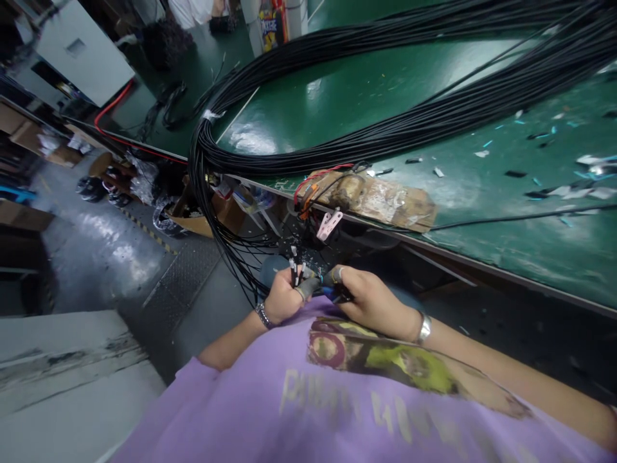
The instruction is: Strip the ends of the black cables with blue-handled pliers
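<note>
While the green workbench (337, 96) stretches from eleven o'clock round to three, a long coil of black cable (308, 159) lies across it, its bend drooping over the edge at ten from my hands. My purple T-shirt (231, 399) fills six o'clock. A tape-wrapped block (376, 198) lies along the bench edge at one. My right hand (372, 301), at three from my left hand (285, 297) and just beside it, is narrowed to a pinch; what it grips is too blurred to tell. A pink clip (329, 225) shows beside the block, at twelve. White-tipped cable ends (293, 269) sit clenched in my left hand, pointing towards twelve.
</note>
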The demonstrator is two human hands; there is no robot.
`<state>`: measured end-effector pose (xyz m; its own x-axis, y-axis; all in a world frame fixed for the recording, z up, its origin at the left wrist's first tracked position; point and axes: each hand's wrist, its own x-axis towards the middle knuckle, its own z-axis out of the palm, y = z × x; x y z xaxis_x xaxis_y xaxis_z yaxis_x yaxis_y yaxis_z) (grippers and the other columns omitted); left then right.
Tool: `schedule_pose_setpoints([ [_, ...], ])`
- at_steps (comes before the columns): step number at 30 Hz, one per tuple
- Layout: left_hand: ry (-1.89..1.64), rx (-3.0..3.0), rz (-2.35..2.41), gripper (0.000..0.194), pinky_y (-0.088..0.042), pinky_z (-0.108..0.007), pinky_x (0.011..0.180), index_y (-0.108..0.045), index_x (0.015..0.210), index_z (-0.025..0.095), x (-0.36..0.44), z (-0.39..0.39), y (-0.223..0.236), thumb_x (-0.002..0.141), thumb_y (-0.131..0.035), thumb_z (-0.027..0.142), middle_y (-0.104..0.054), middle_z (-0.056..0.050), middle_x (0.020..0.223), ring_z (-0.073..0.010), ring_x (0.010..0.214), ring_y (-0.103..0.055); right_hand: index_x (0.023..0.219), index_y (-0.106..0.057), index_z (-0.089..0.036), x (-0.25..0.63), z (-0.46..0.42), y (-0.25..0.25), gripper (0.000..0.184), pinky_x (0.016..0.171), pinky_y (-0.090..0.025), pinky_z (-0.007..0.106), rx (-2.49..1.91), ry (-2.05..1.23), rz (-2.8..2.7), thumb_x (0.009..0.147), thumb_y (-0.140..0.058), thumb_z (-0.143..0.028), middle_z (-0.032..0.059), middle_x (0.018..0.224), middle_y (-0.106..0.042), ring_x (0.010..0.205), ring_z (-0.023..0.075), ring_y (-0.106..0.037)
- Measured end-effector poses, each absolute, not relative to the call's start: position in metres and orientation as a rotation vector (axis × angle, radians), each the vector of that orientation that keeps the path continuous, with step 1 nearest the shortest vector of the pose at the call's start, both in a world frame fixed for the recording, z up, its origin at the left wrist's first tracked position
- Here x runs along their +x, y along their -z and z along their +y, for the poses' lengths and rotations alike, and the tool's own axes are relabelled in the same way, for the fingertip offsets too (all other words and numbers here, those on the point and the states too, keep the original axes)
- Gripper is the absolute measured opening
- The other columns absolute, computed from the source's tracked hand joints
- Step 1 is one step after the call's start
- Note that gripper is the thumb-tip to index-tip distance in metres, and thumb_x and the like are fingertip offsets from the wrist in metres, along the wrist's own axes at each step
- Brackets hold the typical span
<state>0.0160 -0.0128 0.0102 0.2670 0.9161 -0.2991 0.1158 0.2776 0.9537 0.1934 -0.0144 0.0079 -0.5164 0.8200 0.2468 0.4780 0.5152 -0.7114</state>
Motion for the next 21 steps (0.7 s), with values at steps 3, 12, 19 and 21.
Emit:
schedule_pose_setpoints([
  [3,-0.712,1.189,1.164,0.041,-0.029,-0.017,0.038,-0.048,0.057,0.015,0.017,-0.014,-0.008,0.064,-0.072,0.048,-0.047,0.006,0.042,-0.0031,0.036,-0.037,0.072,-0.045,-0.022,0.192,-0.010,-0.005,0.014,0.056,-0.039,0.025,-1.210,-0.785,-2.035,0.063,-0.046,-0.011,0.0003,0.066,-0.052,0.059,0.0148,-0.047],
  [12,-0.695,1.125,1.183,0.042,-0.026,-0.016,0.034,-0.050,0.060,0.015,0.017,-0.014,-0.004,0.063,-0.072,0.050,-0.048,0.006,0.041,-0.0030,0.032,-0.036,0.073,-0.052,-0.020,0.189,-0.008,-0.001,0.020,0.057,-0.042,0.026,-1.268,-1.247,-1.595,0.079,-0.051,-0.039,0.0002,0.066,-0.056,0.060,0.0134,-0.047],
  [19,-0.730,1.094,1.091,0.041,-0.028,-0.016,0.035,-0.052,0.061,0.014,0.009,-0.015,0.005,0.068,-0.069,0.050,-0.051,0.005,0.044,-0.0023,0.033,-0.036,0.065,-0.051,-0.019,0.182,-0.007,0.008,0.035,0.055,-0.041,0.026,-1.326,-1.531,-1.407,0.071,-0.059,-0.052,-0.0029,0.059,-0.051,0.055,0.0116,-0.044],
  [21,-0.739,1.089,1.098,0.041,-0.027,-0.016,0.035,-0.051,0.060,0.014,0.008,-0.015,0.006,0.069,-0.068,0.050,-0.050,0.005,0.044,-0.0023,0.033,-0.036,0.066,-0.051,-0.019,0.182,-0.008,0.004,0.037,0.052,-0.038,0.025,-1.319,-1.517,-1.328,0.072,-0.058,-0.055,-0.0044,0.057,-0.047,0.053,0.0103,-0.040],
])
